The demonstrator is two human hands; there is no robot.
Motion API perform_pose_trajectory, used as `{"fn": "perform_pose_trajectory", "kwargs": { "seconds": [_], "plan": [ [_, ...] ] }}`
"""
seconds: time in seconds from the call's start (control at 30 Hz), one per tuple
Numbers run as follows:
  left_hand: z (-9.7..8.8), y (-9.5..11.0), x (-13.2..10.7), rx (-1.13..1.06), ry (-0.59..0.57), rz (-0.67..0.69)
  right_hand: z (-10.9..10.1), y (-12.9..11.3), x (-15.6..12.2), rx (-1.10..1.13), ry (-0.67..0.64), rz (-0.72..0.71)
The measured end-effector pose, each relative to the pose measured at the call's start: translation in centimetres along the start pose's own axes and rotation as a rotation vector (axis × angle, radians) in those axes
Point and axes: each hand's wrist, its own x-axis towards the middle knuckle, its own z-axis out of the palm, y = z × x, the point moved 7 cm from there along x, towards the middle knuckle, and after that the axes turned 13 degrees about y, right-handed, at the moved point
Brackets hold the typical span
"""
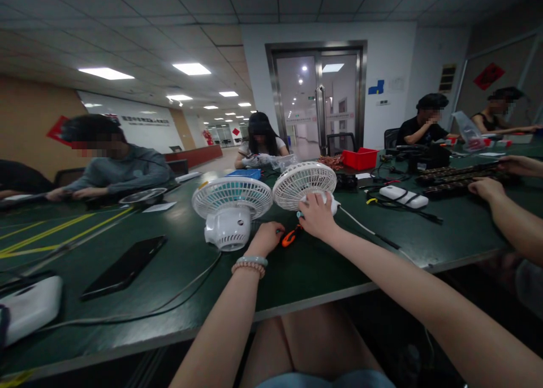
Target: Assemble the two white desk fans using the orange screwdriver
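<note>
Two white electric fans stand side by side on the dark green table [297,292]. My right hand [318,217] is closed over the back housing of the right fan [306,179], whose round grille faces up and away. A small teal bit shows by its thumb. Just left of it, my left hand [266,238] rests low at the table with its fingers curled together; whatever they pinch is too small to make out. An orange-handled tool [289,238] lies between both hands. Beside my left hand is the left fan [231,207], which neither hand touches.
A black phone [124,266] and a white device [34,309] lie at left, with a cable running along the front. On the right are a white power adapter [403,197], cords and a co-worker's hands [487,189]. A red bin [360,158] stands behind; other people sit around.
</note>
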Motion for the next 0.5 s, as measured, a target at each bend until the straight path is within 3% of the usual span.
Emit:
{"fn": "perform_pose_trajectory", "kwargs": {
  "seconds": [0.1, 0.23, 0.4, 0.5],
  "plan": [
    [-0.2, -0.3, -0.1, 0.049, 0.015, -0.009, 0.6, -1.1, 0.8, 0.036, -0.041, -0.133],
    [-0.5, 0.0, -0.2, 0.064, 0.045, -0.006, 1.5, -1.4, 1.3, 0.059, -0.094, -0.188],
    [-2.7, 1.3, 0.3, 0.020, 0.302, -0.006, 1.7, -1.3, 1.1, 0.074, -0.097, -0.224],
    [-3.2, 2.2, 0.7, -0.070, 0.352, -0.030, 1.6, -1.3, 1.0, 0.072, -0.086, -0.229]
  ]
}}
